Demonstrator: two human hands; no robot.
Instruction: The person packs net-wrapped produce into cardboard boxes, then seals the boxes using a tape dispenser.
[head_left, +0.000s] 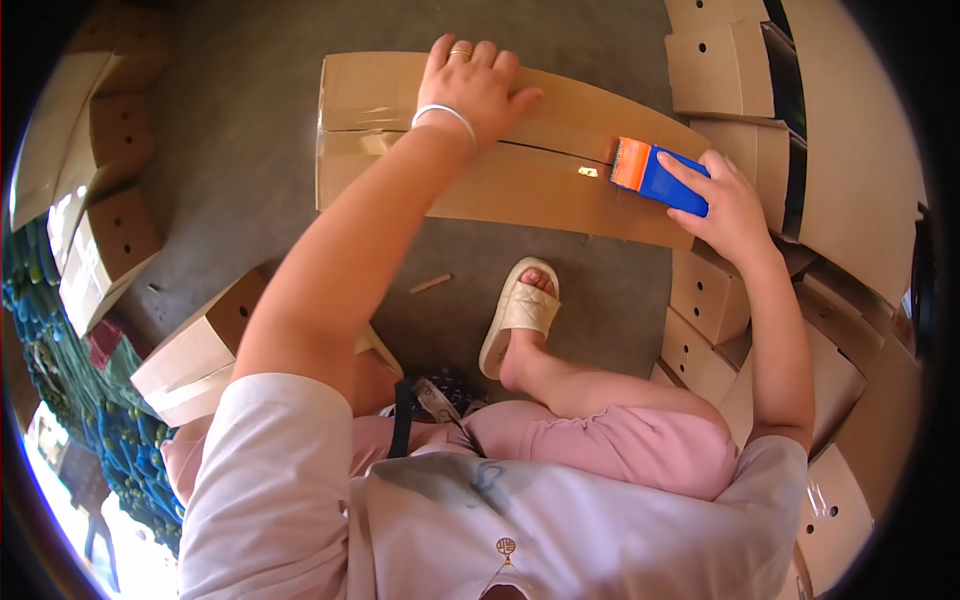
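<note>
A long brown cardboard box [560,215] lies crosswise in front of me, its two top flaps meeting along a dark seam. My left hand [470,90] grips the far side, fingers bent over the edge and thumb resting on the top flap. The fingertips are hidden behind that edge. In my right hand [735,205] is a blue and orange tape dispenser [676,180], its toothed orange end at the seam near the box's right end. A shiny scrap of tape [588,172] shows just left of the teeth.
Stacked cardboard boxes [720,72] with round holes line the right side, and more cardboard boxes [122,235] stand at left. Blue-green netted bundles [100,400] lie at lower left. A cardboard strip [431,284] is on the grey floor [240,120] by my sandalled foot [528,310].
</note>
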